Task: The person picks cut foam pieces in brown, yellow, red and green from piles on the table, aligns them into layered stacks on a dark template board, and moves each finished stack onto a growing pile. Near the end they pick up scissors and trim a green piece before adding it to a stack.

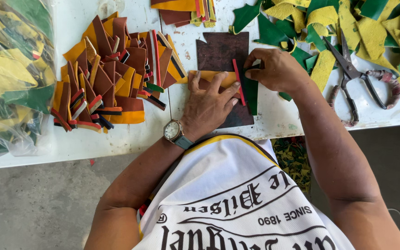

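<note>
So the dark brown board [222, 51] sits mid-bench [274, 115], and everything's around it. Left hand [209, 104] lies open, fingers flat, pressing a yellow-brown piece [209, 76] at the board's lower left edge. Right hand [276, 69] pinches a green piece [250, 92] with a red strip [239, 81] on the board's right side. Scissors [353, 74] lie well right of it, stacked pieces [112, 69] left.

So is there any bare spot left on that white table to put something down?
Some. The white table is bare along its near edge below the brown-and-orange pile, and right of the right hand below the scissors. The far right is crowded with green and yellow scraps; the plastic bag fills the left end.
</note>
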Available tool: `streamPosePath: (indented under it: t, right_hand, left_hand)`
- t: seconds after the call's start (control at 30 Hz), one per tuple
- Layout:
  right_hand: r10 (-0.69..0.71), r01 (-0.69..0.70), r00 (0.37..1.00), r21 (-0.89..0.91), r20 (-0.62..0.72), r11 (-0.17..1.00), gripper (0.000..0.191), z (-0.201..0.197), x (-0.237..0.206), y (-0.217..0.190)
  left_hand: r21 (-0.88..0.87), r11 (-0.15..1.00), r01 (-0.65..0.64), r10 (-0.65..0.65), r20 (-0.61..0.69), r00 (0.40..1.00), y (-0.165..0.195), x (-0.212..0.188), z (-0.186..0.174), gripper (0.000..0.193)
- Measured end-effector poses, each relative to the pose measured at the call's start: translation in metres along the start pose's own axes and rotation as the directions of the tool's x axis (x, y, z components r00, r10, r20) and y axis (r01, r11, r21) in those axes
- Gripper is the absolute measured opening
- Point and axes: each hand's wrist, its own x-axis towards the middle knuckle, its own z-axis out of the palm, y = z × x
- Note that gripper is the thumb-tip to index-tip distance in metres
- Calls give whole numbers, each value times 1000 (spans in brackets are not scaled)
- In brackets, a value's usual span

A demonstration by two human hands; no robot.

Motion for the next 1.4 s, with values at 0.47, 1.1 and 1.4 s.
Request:
streamPosePath:
  t: [0.47, 1.1, 1.4]
  right_hand:
    - [-291, 257, 919, -153, -268, 954, 29, 13, -12, 15]
    - [-323, 265, 943, 776, -84, 573, 6, -5, -13, 51]
    - [-518, 52, 853, 998, -63, -36, 14, -2, -18, 24]
  left_hand:
    - [-336, 931, 143, -137, 41, 990, -15, 49, -2, 33]
    - [-739, 639, 212, -51, 235, 971, -41, 61, -5, 33]
    - [-970, 222, 101, 216, 150, 965, -36, 74, -41, 25]
